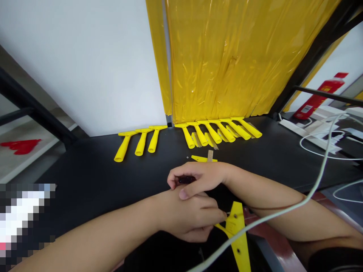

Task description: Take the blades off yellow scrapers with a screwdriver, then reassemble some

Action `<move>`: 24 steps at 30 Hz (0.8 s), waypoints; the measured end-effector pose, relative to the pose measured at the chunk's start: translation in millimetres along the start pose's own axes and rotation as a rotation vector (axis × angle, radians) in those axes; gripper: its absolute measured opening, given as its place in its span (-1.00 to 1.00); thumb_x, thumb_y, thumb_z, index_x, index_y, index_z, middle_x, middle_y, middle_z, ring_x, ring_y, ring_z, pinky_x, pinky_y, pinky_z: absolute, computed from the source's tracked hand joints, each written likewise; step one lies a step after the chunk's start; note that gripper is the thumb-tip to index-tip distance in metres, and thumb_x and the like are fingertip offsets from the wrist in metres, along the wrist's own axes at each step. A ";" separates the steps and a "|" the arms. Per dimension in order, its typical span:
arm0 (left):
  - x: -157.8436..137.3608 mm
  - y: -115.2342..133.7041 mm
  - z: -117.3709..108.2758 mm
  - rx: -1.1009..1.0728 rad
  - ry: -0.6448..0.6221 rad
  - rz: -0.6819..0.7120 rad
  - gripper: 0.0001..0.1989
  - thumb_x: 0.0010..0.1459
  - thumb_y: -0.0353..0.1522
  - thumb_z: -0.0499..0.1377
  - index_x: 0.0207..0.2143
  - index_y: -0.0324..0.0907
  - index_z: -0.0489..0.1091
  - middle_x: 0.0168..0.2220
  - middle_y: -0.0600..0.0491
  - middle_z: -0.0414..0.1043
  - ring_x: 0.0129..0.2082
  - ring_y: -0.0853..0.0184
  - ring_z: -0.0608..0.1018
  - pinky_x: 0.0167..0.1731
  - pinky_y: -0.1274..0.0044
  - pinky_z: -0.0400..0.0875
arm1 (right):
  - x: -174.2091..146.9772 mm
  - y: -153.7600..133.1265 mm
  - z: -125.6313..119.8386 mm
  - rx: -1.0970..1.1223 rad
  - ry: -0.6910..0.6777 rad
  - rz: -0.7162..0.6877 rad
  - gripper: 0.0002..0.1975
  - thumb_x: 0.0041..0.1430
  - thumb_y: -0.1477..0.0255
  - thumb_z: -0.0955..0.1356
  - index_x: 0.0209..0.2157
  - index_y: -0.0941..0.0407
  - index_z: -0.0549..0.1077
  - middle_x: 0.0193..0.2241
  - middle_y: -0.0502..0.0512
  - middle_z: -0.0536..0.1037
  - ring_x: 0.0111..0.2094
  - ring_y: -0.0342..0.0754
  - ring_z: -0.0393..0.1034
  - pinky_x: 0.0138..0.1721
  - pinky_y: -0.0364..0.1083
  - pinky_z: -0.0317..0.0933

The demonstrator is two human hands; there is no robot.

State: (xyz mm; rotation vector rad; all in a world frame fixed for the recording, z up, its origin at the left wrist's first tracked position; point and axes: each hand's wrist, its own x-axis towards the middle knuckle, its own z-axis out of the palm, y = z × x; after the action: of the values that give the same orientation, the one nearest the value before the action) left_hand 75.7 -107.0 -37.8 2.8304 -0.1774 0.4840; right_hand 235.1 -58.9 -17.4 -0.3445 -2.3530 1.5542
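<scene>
My left hand [195,215] is closed, with its fingers at a yellow T-shaped scraper [238,234] that tilts below the table edge. Two dark screw holes show on the scraper's wide head, while most of its handle is hidden by the hand. Crossing over the left hand, my right hand [202,177] curls around a small dark object [187,180] whose kind I cannot make out. The right thumb rests on the back of the left hand. Just beyond lies a loose yellow scraper plate [200,158] with a metal blade [210,155] across it.
Three yellow scraper handles [141,141] lie at the left back of the black table [93,166]; several more [218,130] lie right of them, with plates and blades between. A white cable [320,177] loops across the right foreground. A red bottle [320,96] stands back right.
</scene>
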 end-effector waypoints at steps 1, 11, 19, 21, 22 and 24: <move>0.3 0.5 0.6 -0.001 0.000 0.008 -0.72 0.25 -0.45 0.17 0.00 -0.29 0.46 -0.34 0.00 0.56 -0.37 0.29 0.56 -0.39 0.47 0.48 | 0.0 0.1 0.7 -0.009 -0.006 -0.005 -0.69 0.27 0.20 0.49 -0.20 0.14 0.43 -0.33 -0.05 0.40 -0.31 -0.14 0.26 -0.26 -0.14 0.20; -4.2 -0.1 -1.0 0.047 0.019 -0.007 -0.72 0.26 -0.43 0.16 0.01 -0.29 0.47 -0.28 0.00 0.59 -0.35 0.31 0.57 -0.50 0.44 0.37 | -3.2 0.3 2.0 -0.094 0.022 -0.113 -0.83 0.38 0.33 0.41 -0.14 0.15 0.46 -0.34 -0.06 0.36 -0.33 -0.16 0.23 -0.25 -0.14 0.19; -11.2 -4.1 -15.5 -0.003 0.113 -0.085 -0.71 0.22 -0.46 0.15 0.01 -0.21 0.40 -0.30 0.03 0.58 -0.39 0.33 0.55 -0.35 0.48 0.47 | -18.7 -8.9 -8.7 -0.029 0.167 -0.051 -0.75 0.40 0.29 0.39 -0.34 0.14 0.42 -0.43 -0.07 0.39 -0.40 -0.18 0.24 -0.34 -0.16 0.16; -17.0 -6.9 -26.2 -0.005 0.186 -0.180 -0.67 0.15 -0.46 0.13 -0.01 -0.15 0.36 -0.33 0.08 0.55 -0.42 0.33 0.54 -0.37 0.48 0.46 | -27.5 -11.3 -17.9 0.037 0.292 0.009 -0.77 0.40 0.27 0.38 -0.27 0.13 0.40 -0.43 -0.09 0.35 -0.46 -0.20 0.19 -0.42 -0.17 0.12; -20.4 -9.0 -32.0 0.003 0.230 -0.228 -0.65 0.13 -0.46 0.12 0.00 -0.13 0.33 -0.32 0.09 0.53 -0.42 0.33 0.54 -0.38 0.48 0.45 | -32.1 -11.2 -23.5 0.059 0.368 0.036 -0.79 0.40 0.27 0.37 -0.25 0.12 0.40 -0.45 -0.11 0.33 -0.49 -0.21 0.15 -0.46 -0.18 0.09; -27.5 -15.0 -42.9 0.044 0.317 -0.347 -0.62 0.13 -0.47 0.10 0.02 -0.12 0.30 -0.29 0.08 0.51 -0.41 0.33 0.54 -0.37 0.48 0.44 | -40.5 -8.1 -35.9 0.024 0.557 0.085 -0.83 0.36 0.29 0.38 -0.25 0.11 0.41 -0.44 -0.10 0.33 -0.51 -0.21 0.14 -0.48 -0.18 0.08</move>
State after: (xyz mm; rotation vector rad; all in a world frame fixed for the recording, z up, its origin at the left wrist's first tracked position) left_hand 39.1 -78.6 -11.7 2.6948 0.3817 0.8466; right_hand 285.7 -46.0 -1.4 -0.7690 -1.9027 1.3034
